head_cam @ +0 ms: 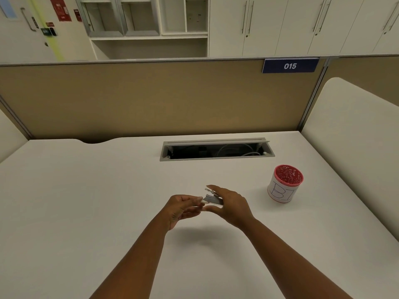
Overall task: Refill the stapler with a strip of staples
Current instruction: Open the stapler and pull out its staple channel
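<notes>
A small grey and white stapler [212,197] is held above the white desk [86,190], between both hands. My right hand [232,207] wraps round its right side, index finger over the top and thumb below. My left hand [182,209] pinches something small at the stapler's left end with thumb and forefinger. The stapler's top looks lifted, and a metal channel shows inside. I cannot make out a staple strip clearly.
A red cup [285,183] with a white paper label stands on the desk to the right of my hands. An open cable tray [216,149] is set into the desk behind them. A tan partition [151,100] closes off the back.
</notes>
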{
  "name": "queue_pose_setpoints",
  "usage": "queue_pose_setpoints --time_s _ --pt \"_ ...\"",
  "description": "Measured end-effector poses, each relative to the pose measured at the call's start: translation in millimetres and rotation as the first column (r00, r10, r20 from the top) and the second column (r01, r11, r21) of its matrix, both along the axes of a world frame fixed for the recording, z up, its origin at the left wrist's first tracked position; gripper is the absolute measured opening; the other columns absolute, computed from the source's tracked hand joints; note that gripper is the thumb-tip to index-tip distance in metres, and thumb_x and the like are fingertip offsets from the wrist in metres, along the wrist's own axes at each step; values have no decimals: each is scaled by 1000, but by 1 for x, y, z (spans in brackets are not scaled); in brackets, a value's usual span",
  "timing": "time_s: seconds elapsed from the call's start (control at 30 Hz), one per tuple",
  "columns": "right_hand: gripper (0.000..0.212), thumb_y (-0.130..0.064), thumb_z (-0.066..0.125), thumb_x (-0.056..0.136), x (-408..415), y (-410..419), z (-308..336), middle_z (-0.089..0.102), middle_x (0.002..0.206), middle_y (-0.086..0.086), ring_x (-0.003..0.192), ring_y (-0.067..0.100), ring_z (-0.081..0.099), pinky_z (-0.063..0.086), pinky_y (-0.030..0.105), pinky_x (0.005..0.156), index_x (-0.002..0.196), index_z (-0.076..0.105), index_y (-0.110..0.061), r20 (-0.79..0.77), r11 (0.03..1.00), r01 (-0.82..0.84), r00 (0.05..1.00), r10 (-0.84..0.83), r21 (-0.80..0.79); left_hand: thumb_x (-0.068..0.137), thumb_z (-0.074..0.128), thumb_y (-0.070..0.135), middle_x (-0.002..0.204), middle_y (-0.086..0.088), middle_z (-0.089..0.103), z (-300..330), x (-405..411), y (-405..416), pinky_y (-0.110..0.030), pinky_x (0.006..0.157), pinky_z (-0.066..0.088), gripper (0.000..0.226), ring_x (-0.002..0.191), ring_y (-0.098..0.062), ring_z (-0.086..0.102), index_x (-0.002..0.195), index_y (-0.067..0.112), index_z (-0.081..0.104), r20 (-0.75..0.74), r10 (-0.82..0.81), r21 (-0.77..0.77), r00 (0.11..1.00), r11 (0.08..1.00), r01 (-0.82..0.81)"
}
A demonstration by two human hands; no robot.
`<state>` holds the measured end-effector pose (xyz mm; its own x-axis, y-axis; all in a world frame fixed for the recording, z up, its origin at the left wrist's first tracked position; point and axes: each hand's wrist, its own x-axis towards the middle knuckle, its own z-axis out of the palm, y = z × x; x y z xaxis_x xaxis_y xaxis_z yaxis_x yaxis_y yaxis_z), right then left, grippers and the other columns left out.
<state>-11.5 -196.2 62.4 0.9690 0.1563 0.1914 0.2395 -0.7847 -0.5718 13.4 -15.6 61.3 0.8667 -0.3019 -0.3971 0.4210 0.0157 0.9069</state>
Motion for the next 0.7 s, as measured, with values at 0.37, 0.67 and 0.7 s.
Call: queue_pose_setpoints --time_s 0.37,0.67,0.7 --pt "43 -53 56 80 -2 0 -1 70 107 -6 91 13 63 34 11 63 116 56 -28 69 1000 19 997 -18 -16 79 67 31 70 -7 75 1 -1 0 -23 58 58 24 65 -19 72 76 8 74 -46 35 -37 998 999 -37" --pt "37 -41 62 81 2 4 -3 70 86 0 62 4 52 37 15 56 114 50 -27 -161 940 32 987 25 340 85 61 23 81 -8 72 -3 -2 -1 -25 66 60 18 69 -19 72 84 8 70 -44 139 -66 989 988 -141" --pt "31 -37 61 83 2 5 -2 70 83 3 55 3 49 36 16 53 110 48 -27 -185 908 35 982 48 417 85 62 22 84 -9 72 -2 -2 -3 -26 67 60 16 72 -20 72 86 8 70 -37 146 -71 989 986 -148"
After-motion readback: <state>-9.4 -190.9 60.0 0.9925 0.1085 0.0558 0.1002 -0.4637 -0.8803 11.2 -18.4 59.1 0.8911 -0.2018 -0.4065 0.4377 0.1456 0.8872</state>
